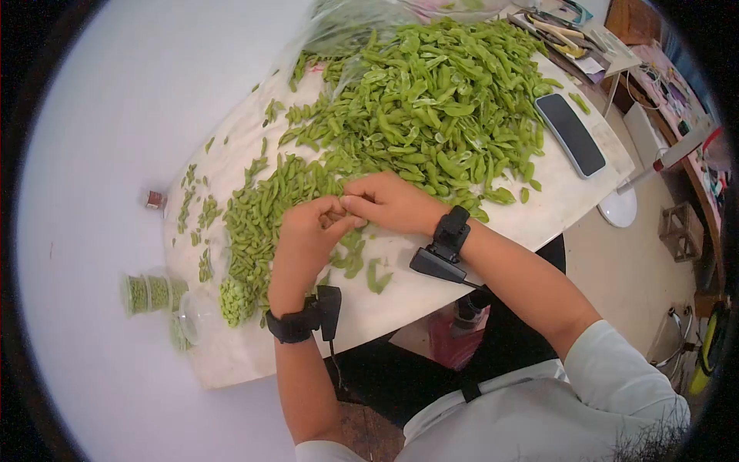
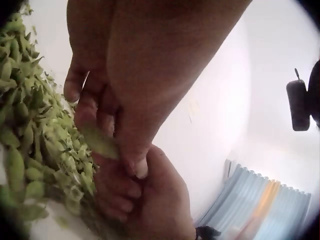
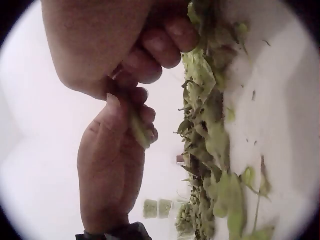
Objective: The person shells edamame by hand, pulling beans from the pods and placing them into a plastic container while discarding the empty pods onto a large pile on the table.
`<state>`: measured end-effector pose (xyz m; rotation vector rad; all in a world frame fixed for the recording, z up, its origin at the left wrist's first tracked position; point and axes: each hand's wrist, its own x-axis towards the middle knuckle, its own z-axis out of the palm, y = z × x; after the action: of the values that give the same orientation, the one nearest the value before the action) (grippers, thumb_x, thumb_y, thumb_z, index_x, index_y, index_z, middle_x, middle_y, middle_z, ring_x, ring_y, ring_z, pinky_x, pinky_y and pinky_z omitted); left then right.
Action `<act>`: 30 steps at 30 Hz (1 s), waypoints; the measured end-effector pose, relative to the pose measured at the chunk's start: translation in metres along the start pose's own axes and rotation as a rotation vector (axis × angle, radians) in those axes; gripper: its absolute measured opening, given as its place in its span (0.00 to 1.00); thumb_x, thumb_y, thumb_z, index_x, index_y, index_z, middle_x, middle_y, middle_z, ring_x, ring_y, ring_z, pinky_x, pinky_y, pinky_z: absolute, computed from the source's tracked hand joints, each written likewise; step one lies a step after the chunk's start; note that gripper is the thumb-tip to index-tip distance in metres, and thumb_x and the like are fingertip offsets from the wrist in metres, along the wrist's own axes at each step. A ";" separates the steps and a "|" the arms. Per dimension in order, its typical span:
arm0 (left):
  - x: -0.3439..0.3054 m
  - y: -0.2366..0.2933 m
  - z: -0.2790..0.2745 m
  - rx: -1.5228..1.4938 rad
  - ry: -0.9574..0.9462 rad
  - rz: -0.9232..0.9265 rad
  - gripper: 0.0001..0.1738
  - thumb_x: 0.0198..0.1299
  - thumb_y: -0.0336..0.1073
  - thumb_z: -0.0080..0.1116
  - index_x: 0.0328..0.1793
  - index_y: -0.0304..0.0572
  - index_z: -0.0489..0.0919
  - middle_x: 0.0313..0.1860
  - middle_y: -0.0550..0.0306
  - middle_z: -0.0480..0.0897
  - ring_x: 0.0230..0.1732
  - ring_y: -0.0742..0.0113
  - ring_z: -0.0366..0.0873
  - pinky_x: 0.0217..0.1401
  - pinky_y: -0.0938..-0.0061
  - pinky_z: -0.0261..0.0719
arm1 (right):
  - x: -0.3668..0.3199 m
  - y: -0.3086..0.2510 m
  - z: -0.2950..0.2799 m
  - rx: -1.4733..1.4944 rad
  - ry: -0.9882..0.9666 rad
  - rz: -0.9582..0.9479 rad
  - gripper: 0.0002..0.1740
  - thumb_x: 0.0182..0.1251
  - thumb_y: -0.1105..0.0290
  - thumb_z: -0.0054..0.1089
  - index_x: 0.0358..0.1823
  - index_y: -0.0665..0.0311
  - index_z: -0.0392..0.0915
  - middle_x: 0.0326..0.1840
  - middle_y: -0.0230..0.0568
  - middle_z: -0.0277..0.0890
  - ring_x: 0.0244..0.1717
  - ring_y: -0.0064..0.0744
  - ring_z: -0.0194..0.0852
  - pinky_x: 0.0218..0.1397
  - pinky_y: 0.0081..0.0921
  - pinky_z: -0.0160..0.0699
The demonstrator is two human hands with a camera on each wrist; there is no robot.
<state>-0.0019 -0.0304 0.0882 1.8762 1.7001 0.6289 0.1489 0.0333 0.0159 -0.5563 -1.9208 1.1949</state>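
In front of the large pile of green soybean pods (image 1: 431,108), the two hands meet over the white table. My left hand (image 1: 302,240) pinches one green pod (image 3: 139,129) between thumb and curled fingers. The thumb and fingers of my right hand (image 1: 399,203) come together at the end of that same pod, overlapping the left fingertips. In the left wrist view the pod (image 2: 100,142) sticks out beside the left fingers, partly hidden by them. Loose pods (image 1: 262,208) spread close beyond the left hand, and a mound of shelled beans (image 1: 235,300) lies left of it.
Clear tubs of green beans (image 1: 137,294) stand at the left by a round clear lid (image 1: 197,317). A phone (image 1: 571,135) lies on the right of the table. Clear plastic bagging (image 1: 339,46) covers the back of the pile. A few pods (image 1: 377,276) lie near the front edge.
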 end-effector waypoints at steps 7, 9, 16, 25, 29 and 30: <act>0.005 -0.003 0.025 -0.492 0.136 -0.071 0.06 0.55 0.30 0.63 0.31 0.33 0.79 0.21 0.70 0.74 0.22 0.85 0.64 0.24 0.86 0.60 | 0.002 0.006 0.001 0.294 0.115 0.084 0.17 0.68 0.66 0.49 0.22 0.70 0.68 0.16 0.26 0.61 0.21 0.14 0.54 0.24 0.20 0.56; 0.009 -0.002 0.035 -0.566 0.210 -0.016 0.06 0.56 0.29 0.63 0.31 0.33 0.78 0.22 0.70 0.74 0.22 0.86 0.63 0.24 0.88 0.59 | 0.004 0.007 0.000 0.360 0.178 0.095 0.18 0.67 0.66 0.49 0.20 0.70 0.67 0.15 0.26 0.63 0.20 0.14 0.54 0.23 0.20 0.57; 0.018 -0.009 0.050 -0.563 0.342 0.075 0.06 0.56 0.28 0.62 0.31 0.33 0.78 0.24 0.69 0.75 0.23 0.86 0.63 0.25 0.88 0.58 | 0.007 0.009 0.000 0.380 0.313 0.193 0.20 0.65 0.66 0.49 0.17 0.71 0.66 0.14 0.27 0.62 0.18 0.15 0.55 0.21 0.23 0.56; 0.036 -0.024 0.059 -0.968 0.589 0.047 0.08 0.62 0.32 0.57 0.41 0.33 0.77 0.34 0.63 0.78 0.33 0.79 0.70 0.35 0.82 0.69 | 0.004 0.003 0.000 0.481 0.235 0.220 0.22 0.68 0.63 0.51 0.16 0.66 0.64 0.14 0.24 0.58 0.18 0.13 0.51 0.20 0.20 0.52; 0.047 -0.029 0.058 -1.184 0.636 0.025 0.10 0.65 0.32 0.52 0.47 0.31 0.76 0.38 0.60 0.78 0.36 0.76 0.74 0.37 0.77 0.74 | 0.007 0.016 -0.001 0.393 0.129 0.288 0.18 0.68 0.62 0.53 0.21 0.65 0.67 0.15 0.24 0.59 0.17 0.12 0.53 0.18 0.18 0.53; 0.046 -0.028 0.059 -1.227 0.625 0.022 0.11 0.66 0.32 0.51 0.49 0.31 0.75 0.39 0.59 0.78 0.36 0.75 0.75 0.38 0.76 0.75 | 0.008 0.012 -0.002 0.463 0.198 0.270 0.17 0.68 0.61 0.52 0.25 0.64 0.68 0.16 0.24 0.60 0.16 0.12 0.53 0.17 0.17 0.53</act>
<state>0.0202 0.0127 0.0246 0.8194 1.0632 1.8571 0.1454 0.0452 0.0090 -0.6642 -1.3690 1.6297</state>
